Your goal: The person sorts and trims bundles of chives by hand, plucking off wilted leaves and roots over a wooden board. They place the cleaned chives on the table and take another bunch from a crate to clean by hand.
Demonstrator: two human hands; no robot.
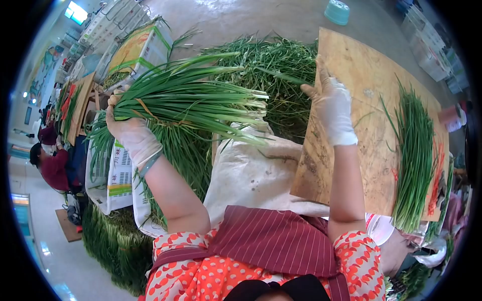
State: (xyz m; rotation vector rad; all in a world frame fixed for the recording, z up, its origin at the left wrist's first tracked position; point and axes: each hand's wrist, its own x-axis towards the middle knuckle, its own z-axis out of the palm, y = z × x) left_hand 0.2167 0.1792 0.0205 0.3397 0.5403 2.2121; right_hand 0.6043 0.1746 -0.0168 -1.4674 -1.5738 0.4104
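Note:
My left hand (131, 131), in a thin whitish glove, is closed round a thick bunch of garlic chives (196, 98). Their pale cut ends point right, and the leaf tips trail left past my wrist. My right hand (331, 103), gloved the same way, is raised over the left edge of a wooden board (371, 130), its thumb and fingers apart. A blurred green leaf (288, 78) lies near its fingertips; whether they touch cannot be made out. On the board's right side rests a bundle of chives (414, 155).
A heap of loose greens (271, 65) lies beyond the white cloth (256, 170). Red ties (436, 175) hang at the board's right edge. White crates (120, 170) stand at left, with chive bundles (120, 251) below. A teal tub (336, 12) sits on the floor; another person (54, 168) works at far left.

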